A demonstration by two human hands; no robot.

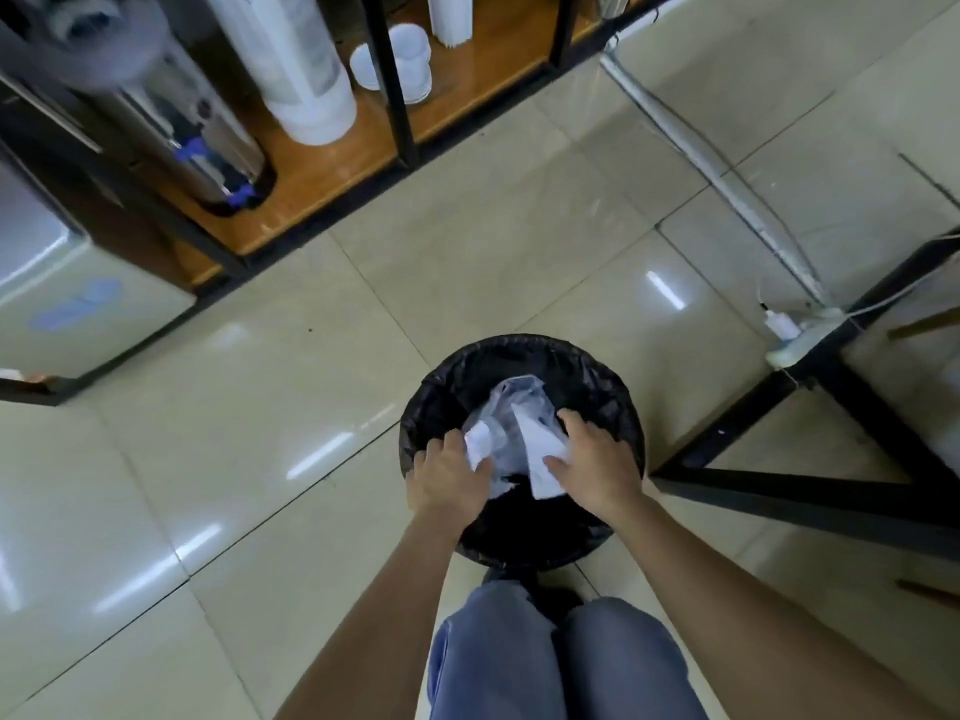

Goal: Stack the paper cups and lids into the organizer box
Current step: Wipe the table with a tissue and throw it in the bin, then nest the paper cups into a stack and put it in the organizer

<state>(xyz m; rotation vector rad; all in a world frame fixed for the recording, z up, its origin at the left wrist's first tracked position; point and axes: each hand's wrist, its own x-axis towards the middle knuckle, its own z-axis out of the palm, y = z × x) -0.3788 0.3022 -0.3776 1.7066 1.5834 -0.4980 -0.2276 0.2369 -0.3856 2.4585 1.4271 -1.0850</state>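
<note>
Both my hands are over a round bin lined with a black bag on the floor. Between them is a crumpled clear plastic wrapper with white paper in it. My left hand grips its left side and my right hand presses on its right side. On the low wooden shelf at the top stand a tall white sleeve of cups and a small stack of white lids. No organizer box is in view.
A steel cylinder with blue fittings stands on the shelf at the left. A grey cabinet is at the far left. Black table legs and a white power strip lie to the right. My knees are below the bin.
</note>
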